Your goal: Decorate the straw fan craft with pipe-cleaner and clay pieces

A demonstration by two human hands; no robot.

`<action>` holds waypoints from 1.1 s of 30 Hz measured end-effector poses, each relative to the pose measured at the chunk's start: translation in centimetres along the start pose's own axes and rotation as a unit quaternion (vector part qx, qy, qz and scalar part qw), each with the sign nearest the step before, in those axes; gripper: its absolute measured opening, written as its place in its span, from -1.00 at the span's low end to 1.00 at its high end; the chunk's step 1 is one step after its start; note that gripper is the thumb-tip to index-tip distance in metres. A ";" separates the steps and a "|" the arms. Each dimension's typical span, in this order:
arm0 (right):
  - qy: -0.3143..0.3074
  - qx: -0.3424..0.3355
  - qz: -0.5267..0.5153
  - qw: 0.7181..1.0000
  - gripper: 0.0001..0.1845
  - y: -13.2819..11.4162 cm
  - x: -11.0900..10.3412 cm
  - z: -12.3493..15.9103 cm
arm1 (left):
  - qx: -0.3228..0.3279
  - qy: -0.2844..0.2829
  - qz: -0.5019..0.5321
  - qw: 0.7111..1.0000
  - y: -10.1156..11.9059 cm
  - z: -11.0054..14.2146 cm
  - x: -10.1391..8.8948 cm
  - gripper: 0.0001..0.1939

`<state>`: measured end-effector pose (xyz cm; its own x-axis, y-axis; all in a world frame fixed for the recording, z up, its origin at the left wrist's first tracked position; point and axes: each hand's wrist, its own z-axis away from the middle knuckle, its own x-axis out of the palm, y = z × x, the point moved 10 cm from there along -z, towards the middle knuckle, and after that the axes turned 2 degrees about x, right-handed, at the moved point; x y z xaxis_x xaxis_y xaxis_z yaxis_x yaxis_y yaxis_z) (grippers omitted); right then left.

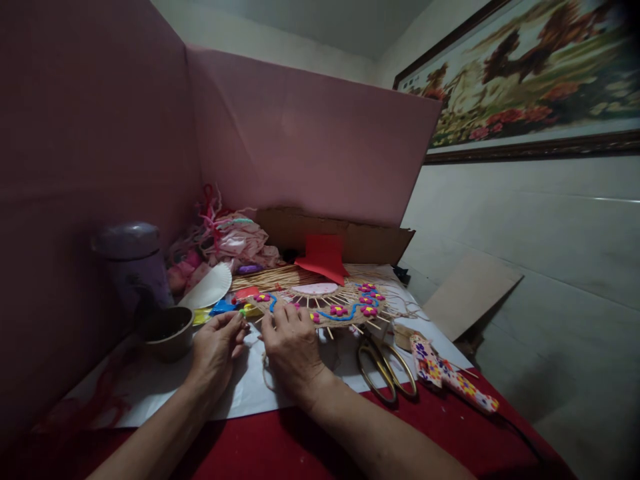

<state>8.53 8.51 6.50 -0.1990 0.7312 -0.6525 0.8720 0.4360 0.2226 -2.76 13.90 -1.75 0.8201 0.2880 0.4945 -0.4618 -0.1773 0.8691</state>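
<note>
My left hand is closed in a pinch, with a small bit of green clay-like material at the fingertips. Just to its right, my right hand curls over the near left edge of a decorated ring, its thumb hidden. The ring is brown and carries pink flowers with yellow centres and a wavy blue line. Thin sticks radiate through it around a pale round centre. Yellow and blue packets lie beyond my left hand.
Gold-handled scissors and a flower-patterned glue gun with a cord lie at right. A bowl and a lidded container stand at left. Behind are crumpled pink material, red paper and a cardboard strip.
</note>
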 end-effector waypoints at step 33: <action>0.022 0.000 0.007 1.000 -0.82 -0.1 -0.1 0.1 | 0.001 -0.008 -0.012 1.000 -0.2 -0.3 -0.1 -0.70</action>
<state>8.53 8.31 6.50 -0.2065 0.7588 -0.6177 0.8750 0.4257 0.2305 -2.87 14.16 -1.99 0.8358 0.2776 0.4736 -0.4416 -0.1725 0.8805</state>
